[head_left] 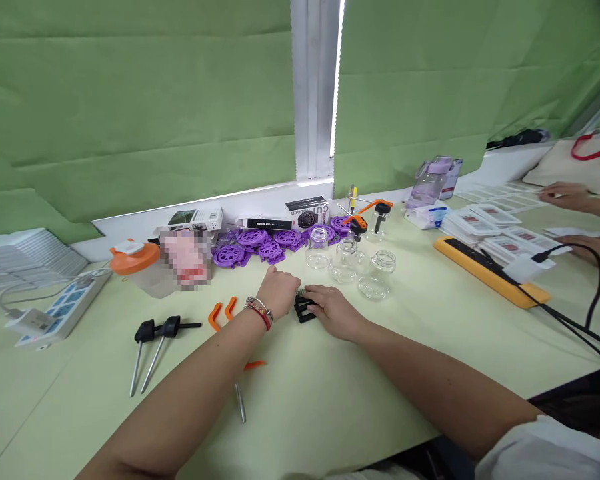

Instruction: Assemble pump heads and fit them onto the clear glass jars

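The black part (304,311) is on the table (330,413), left of the nearest glass jar (377,279) and a little closer to the person. Its exposed stretch runs toward and away from the person, the near end facing the jar's near side of the table. Hands cover the rest, so I cannot tell whether that is its full long axis.

The right hand (335,313), between part and jar, has its grip around the part, fingers bent over the far end. The left hand (277,291), farther left of the jar, is curled, fingertips hidden; whether that grip grasps anything I cannot tell.

Nearer the person than the jar, the table's front edge slants, receding toward the right. Right of the jar, open table top stretches to the yellow power strip (490,272). Purple pieces (250,240) bound the room behind and left of the jar; orange hooks (214,317) and black clamps (170,327) lie well left of it.
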The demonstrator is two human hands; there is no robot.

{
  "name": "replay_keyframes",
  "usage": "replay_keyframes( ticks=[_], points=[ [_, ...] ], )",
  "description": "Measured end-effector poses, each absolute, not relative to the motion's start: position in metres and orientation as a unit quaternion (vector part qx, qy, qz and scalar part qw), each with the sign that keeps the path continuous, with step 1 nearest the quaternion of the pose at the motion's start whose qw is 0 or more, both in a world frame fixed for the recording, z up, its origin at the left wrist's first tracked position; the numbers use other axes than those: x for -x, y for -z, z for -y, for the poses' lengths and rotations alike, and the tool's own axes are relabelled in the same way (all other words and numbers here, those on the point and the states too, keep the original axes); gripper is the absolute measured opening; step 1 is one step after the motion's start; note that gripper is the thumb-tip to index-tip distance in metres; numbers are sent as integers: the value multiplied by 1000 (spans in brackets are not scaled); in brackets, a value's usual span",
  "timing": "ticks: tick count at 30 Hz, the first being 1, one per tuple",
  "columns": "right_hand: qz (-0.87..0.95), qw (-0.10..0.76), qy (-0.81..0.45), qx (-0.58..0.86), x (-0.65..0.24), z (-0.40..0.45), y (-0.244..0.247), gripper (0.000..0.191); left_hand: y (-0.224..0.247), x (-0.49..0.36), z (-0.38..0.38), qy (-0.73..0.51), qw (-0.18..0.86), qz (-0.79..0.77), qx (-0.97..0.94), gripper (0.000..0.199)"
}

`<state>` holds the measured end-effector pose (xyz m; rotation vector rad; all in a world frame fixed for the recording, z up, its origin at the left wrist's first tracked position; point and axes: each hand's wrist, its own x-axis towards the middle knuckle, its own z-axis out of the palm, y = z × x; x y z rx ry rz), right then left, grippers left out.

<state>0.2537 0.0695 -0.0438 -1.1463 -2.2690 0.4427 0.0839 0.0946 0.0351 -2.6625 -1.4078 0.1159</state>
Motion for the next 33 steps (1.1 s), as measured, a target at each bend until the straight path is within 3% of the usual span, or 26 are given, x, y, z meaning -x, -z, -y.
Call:
replay_keyframes(
  ticks=[13, 20, 33],
  points=[
    [836, 279, -177, 438, -253, -68, 39, 33, -39, -85, -94, 5, 53, 472, 880, 22],
    [818, 289, -200, 456, -252, -65, 38, 40, -40, -84, -121, 19, 23, 559, 828, 25],
    [774, 334, -249, 477, -256, -68, 46, 47, -10, -90, -143, 1, -110, 563, 819, 33]
  ],
)
